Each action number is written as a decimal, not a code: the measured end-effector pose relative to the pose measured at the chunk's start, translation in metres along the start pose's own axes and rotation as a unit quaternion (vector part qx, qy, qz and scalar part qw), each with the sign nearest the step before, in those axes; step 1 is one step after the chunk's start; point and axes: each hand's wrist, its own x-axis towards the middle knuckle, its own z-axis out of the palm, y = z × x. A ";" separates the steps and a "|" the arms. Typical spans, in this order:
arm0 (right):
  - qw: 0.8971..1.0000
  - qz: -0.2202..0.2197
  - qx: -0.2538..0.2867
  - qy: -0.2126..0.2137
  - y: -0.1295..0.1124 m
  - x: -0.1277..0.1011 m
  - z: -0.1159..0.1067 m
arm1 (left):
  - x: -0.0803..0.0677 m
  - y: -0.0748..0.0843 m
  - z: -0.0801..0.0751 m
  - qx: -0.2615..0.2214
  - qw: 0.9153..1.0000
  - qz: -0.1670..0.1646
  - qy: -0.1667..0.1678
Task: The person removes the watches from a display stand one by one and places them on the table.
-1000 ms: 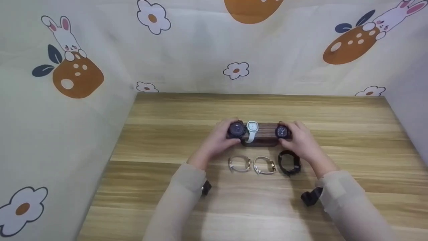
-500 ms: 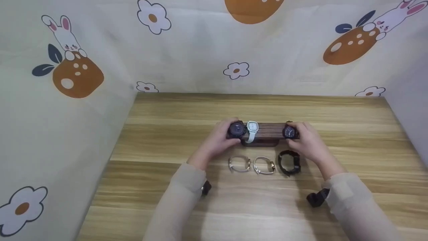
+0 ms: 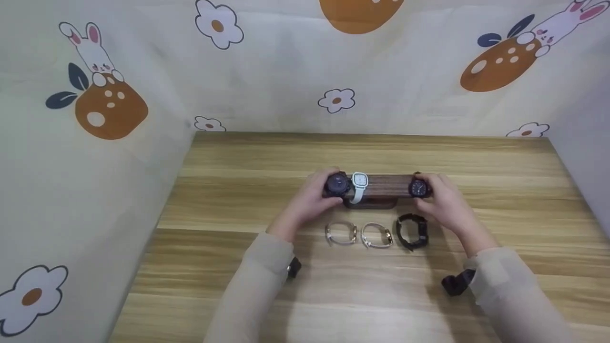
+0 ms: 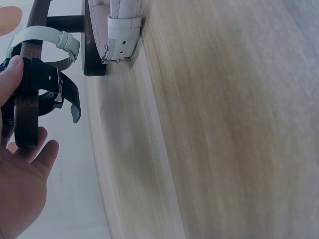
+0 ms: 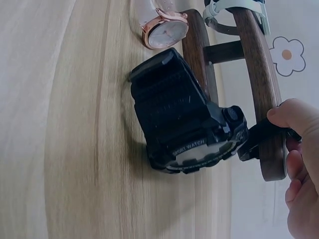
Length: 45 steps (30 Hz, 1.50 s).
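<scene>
A dark wooden watch stand (image 3: 388, 186) has a horizontal bar with watches looped round it. At the bar's left end, my left hand (image 3: 312, 195) holds a round black watch (image 3: 337, 184), its thumb near the strap (image 4: 42, 79). Beside that watch sits a white square-faced watch (image 3: 360, 180). At the right end, my right hand (image 3: 444, 202) pinches a black square-faced watch (image 3: 419, 187) between thumb and fingers. In the right wrist view, its dark strap (image 5: 261, 134) goes round the bar near the tip; the dial is hidden there.
In front of the stand, two pale-strapped watches (image 3: 341, 233) and a chunky black sport watch (image 3: 412, 232) stand in a row on the wooden table (image 3: 238, 276). A patterned cloth wall (image 3: 267, 90) rises behind the table.
My right hand has slid the black square-faced watch rightward along the bar to its end. The left hand and the watches in front have stayed put.
</scene>
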 end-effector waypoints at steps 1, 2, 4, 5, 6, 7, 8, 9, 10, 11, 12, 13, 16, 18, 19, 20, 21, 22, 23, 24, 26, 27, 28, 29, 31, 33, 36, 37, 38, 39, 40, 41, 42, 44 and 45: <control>1.000 -0.001 0.000 0.001 0.001 -0.001 -0.001 | 0.000 0.000 0.000 -0.001 1.000 -0.001 0.000; 1.000 -0.001 0.000 0.003 0.002 -0.001 -0.002 | 0.000 0.001 0.000 -0.002 1.000 -0.001 -0.001; 1.000 -0.003 -0.006 0.008 0.004 -0.002 -0.003 | 0.000 0.001 0.000 -0.004 1.000 -0.002 -0.002; 1.000 -0.004 -0.009 0.010 0.005 -0.003 -0.003 | 0.000 0.001 0.000 -0.003 1.000 -0.001 -0.001; 1.000 -0.003 -0.011 0.011 0.005 -0.003 -0.004 | 0.000 0.001 -0.001 -0.002 1.000 -0.002 -0.001; 1.000 -0.002 -0.014 0.012 0.006 -0.004 -0.004 | 0.000 0.001 -0.001 -0.002 1.000 0.000 0.000; 1.000 -0.003 -0.017 0.015 0.007 -0.004 -0.005 | 0.000 0.001 -0.001 -0.002 1.000 0.001 0.000; 1.000 -0.004 -0.019 0.017 0.008 -0.004 -0.005 | 0.000 0.001 -0.001 -0.001 1.000 0.003 0.000; 1.000 -0.006 -0.021 0.019 0.008 -0.005 -0.005 | 0.000 0.000 -0.001 0.001 1.000 0.004 0.000; 0.999 -0.008 -0.022 0.022 0.009 -0.005 -0.005 | 0.000 0.000 -0.001 0.001 1.000 0.005 0.000; 0.999 -0.012 -0.024 0.025 0.009 -0.005 -0.005 | 0.000 0.000 0.000 0.000 1.000 0.006 0.000; 0.999 -0.020 -0.027 0.031 0.010 -0.005 -0.005 | 0.000 0.000 0.000 -0.002 1.000 0.007 0.000; 0.997 -0.043 -0.037 0.046 0.012 -0.005 -0.003 | 0.000 0.000 0.000 -0.006 1.000 0.008 0.000; 0.996 -0.056 -0.044 0.056 0.014 -0.005 -0.002 | 0.000 -0.001 0.001 -0.006 1.000 0.009 0.001; 0.995 -0.062 -0.045 0.059 0.015 -0.006 -0.001 | 0.000 -0.001 0.001 -0.005 1.000 0.009 0.001; 0.995 -0.065 -0.045 0.062 0.016 -0.006 -0.001 | 0.000 -0.001 0.001 -0.005 1.000 0.010 0.001; 0.995 -0.067 -0.045 0.065 0.016 -0.006 -0.001 | 0.000 -0.001 0.001 -0.006 1.000 0.009 0.001; 0.994 -0.069 -0.045 0.066 0.016 -0.006 -0.002 | 0.000 -0.001 0.001 -0.006 1.000 0.009 0.002; 0.994 -0.070 -0.045 0.067 0.017 -0.006 -0.002 | -0.001 -0.001 0.001 -0.007 1.000 0.007 0.002; 0.995 -0.068 -0.043 0.066 0.017 -0.006 -0.002 | 0.000 0.000 0.001 -0.007 1.000 0.007 0.002; 0.995 -0.062 -0.041 0.061 0.016 -0.006 -0.002 | 0.000 0.000 0.000 -0.009 1.000 0.006 0.002; 0.996 -0.059 -0.042 0.059 0.016 -0.006 -0.003 | 0.000 0.000 0.000 -0.009 1.000 0.006 0.002; 0.996 -0.055 -0.041 0.056 0.015 -0.006 -0.003 | 0.000 0.000 0.000 -0.008 1.000 0.005 0.002; 0.997 -0.051 -0.040 0.053 0.014 -0.006 -0.003 | 0.000 0.000 0.000 -0.007 1.000 0.007 0.002; 0.997 -0.047 -0.041 0.049 0.013 -0.006 -0.004 | 0.000 0.000 0.000 -0.006 1.000 0.009 0.002; 0.997 -0.047 -0.041 0.049 0.012 -0.006 -0.005 | -0.001 0.000 -0.001 -0.006 1.000 0.012 0.003; 0.997 -0.046 -0.041 0.050 0.011 -0.006 -0.005 | -0.001 0.000 -0.001 -0.004 1.000 0.012 0.004; 0.997 -0.046 -0.041 0.051 0.011 -0.006 -0.005 | -0.001 0.000 -0.001 -0.004 1.000 0.013 0.003; 0.997 -0.045 -0.041 0.052 0.011 -0.007 -0.006 | -0.001 0.000 -0.001 -0.002 1.000 0.013 0.003; 0.997 -0.044 -0.042 0.053 0.011 -0.007 -0.006 | -0.001 0.000 -0.001 -0.002 1.000 0.012 0.002; 0.997 -0.044 -0.042 0.056 0.011 -0.007 -0.006 | 0.000 0.000 -0.001 -0.002 1.000 0.012 0.001; 0.996 -0.045 -0.043 0.060 0.012 -0.007 -0.006 | 0.000 0.000 -0.001 -0.003 1.000 0.010 0.000; 0.996 -0.047 -0.045 0.065 0.012 -0.007 -0.006 | 0.000 0.000 -0.001 -0.003 1.000 0.009 0.000; 0.993 -0.059 -0.056 0.080 0.014 -0.008 -0.006 | 0.000 0.000 -0.001 0.000 1.000 0.006 -0.001; 0.992 -0.067 -0.061 0.087 0.014 -0.008 -0.006 | 0.000 0.000 -0.001 0.001 1.000 0.005 -0.001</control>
